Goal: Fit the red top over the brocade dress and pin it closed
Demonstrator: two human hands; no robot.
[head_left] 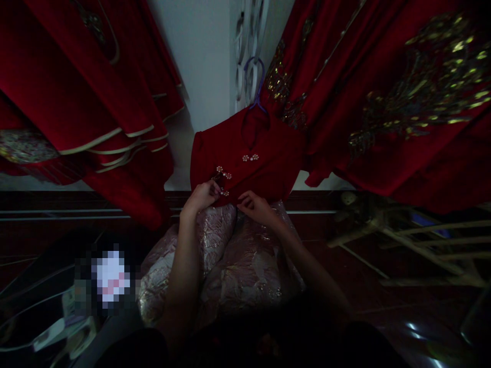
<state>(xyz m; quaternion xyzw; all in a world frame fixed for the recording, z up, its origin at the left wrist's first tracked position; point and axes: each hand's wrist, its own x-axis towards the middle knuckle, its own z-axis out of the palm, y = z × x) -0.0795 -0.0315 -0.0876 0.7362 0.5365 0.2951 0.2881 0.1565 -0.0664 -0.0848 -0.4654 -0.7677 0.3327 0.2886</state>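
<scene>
A red garment (226, 138) hangs from a purple hanger (256, 84) in front of me, its lower part at my knees. Pearl flower ornaments (250, 158) sit on its front in a pair, with more pearl flowers (224, 174) lower on the left. My left hand (206, 195) is closed at the garment's lower left, its fingertips beside the lowest pearl flower (224, 193). Close to the hem on the right, my right hand (255, 205) has its thumb and fingers drawn together. Anything pinched there is too small and dark to name.
Red garments with pale trim (126, 130) hang at left; a red garment with gold sequins (433, 76) hangs at right. Shiny patterned fabric (245, 255) covers my lap. A wooden frame (414, 240) stands right. Pale objects (76, 332) and a blurred bright patch lie lower left.
</scene>
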